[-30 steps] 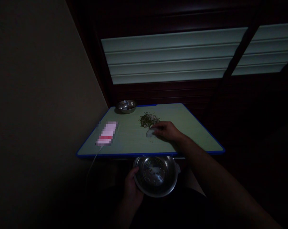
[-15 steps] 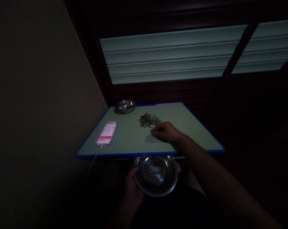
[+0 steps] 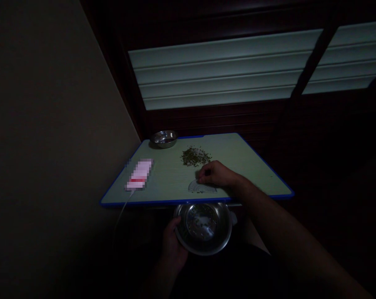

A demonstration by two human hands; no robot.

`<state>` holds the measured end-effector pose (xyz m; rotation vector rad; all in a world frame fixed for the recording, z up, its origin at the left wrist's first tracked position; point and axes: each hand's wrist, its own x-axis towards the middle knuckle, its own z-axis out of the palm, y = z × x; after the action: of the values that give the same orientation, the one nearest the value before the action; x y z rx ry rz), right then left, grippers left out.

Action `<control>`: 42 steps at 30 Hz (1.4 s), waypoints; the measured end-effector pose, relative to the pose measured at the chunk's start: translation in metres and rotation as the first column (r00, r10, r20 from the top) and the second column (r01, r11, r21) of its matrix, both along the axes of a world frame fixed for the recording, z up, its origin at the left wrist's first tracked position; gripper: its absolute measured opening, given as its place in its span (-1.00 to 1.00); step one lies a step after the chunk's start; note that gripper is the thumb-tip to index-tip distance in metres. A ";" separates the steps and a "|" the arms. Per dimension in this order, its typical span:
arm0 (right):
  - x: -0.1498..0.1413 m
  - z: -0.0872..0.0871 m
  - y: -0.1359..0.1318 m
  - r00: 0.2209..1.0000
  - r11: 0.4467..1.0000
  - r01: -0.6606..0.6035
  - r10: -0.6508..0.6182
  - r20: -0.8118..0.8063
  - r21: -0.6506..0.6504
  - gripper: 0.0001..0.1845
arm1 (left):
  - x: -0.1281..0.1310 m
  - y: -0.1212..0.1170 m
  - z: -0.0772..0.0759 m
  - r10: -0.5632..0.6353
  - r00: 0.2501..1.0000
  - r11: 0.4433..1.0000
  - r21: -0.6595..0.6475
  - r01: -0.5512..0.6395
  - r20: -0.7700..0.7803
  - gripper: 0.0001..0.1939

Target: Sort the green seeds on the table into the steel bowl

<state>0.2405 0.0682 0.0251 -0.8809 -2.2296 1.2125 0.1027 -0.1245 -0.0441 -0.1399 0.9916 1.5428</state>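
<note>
My right hand [image 3: 217, 173] pinches the top of a clear, half-round plastic protractor [image 3: 200, 187], whose straight edge rests on the tabletop [image 3: 166, 178] near the front. A few small grains lie along that edge. Beyond it is a loose pile of small green beans mixed with white grains [image 3: 194, 156]; they look like mung beans and rice. Below the table's front edge, my left hand [image 3: 174, 245] grips the left rim of a steel bowl [image 3: 216, 245], thumb over the rim. Some grains are scattered on the bowl's bottom.
A smaller steel bowl [image 3: 164, 139] stands at the table's back left corner. A phone [image 3: 140, 174] with a blurred screen lies at the left, its white cable [image 3: 121, 214] hanging over the front edge. Louvred panels [image 3: 219, 70] rise behind, and a wall [image 3: 66, 104] stands at the left.
My right hand has drawn the protractor from the pile's near side toward the table's front edge, with a few grains along it. My left hand and the steel bowl have stayed nearly still.
</note>
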 end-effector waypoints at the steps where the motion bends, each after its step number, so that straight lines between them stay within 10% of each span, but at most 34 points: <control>1: 0.000 0.001 -0.001 1.000 1.000 -0.019 0.019 -0.001 -0.010 -0.78 | 0.000 0.000 0.000 0.001 1.000 1.000 -0.001 -0.001 0.001 -0.82; 42: 0.001 0.008 -0.006 0.982 0.959 -0.175 0.153 -0.113 -0.225 -0.69 | 0.001 0.000 0.001 0.008 1.000 1.000 -0.010 -0.008 0.006 -0.74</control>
<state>0.2410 0.0619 0.0331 -0.7164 -2.1483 1.5864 0.1034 -0.1245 -0.0427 -0.1553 0.9955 1.5439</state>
